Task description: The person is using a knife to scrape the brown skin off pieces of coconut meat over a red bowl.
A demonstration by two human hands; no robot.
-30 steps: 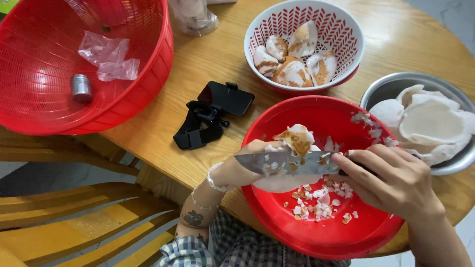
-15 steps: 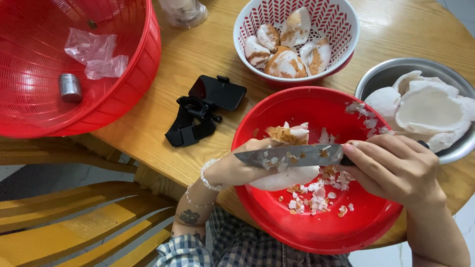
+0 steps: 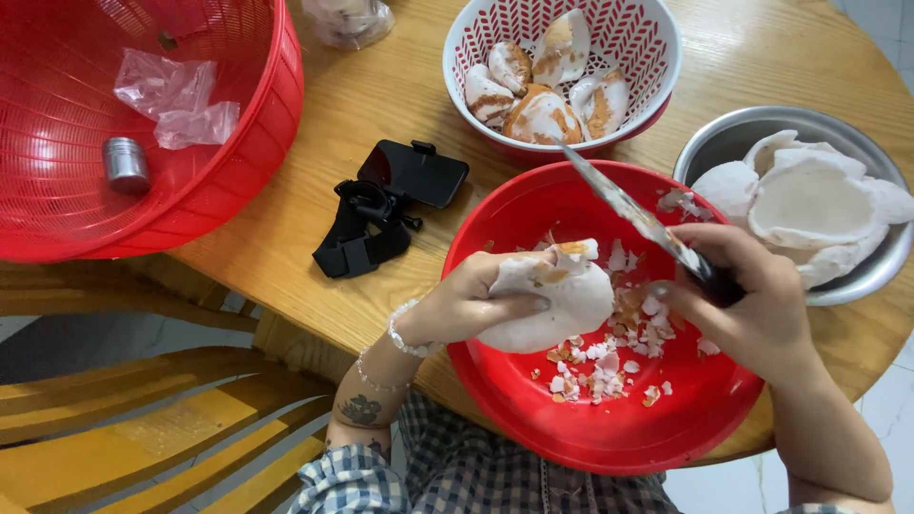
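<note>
Gripping a white, partly brown-skinned chunk of coconut flesh [image 3: 557, 295] w/ fingers curled round it, the left hand [image 3: 471, 305] holds it just over the shallow red plastic bowl [image 3: 609, 443], which has small white & brown peel scraps [image 3: 609, 366] in its bottom. Right hand [image 3: 752, 305] is closed tight on the dark handle of a long steel-bladed knife [image 3: 633, 214], blade angled up-left, apart from the chunk. Nearby on the round wooden table [image 3: 381, 95]: red-and-white patterned colander [image 3: 657, 43] w/ brown-skinned pieces, steel bowl [image 3: 724, 143] of white peeled pieces, black phone mount [image 3: 381, 205], big red mesh basket [image 3: 257, 124].
</note>
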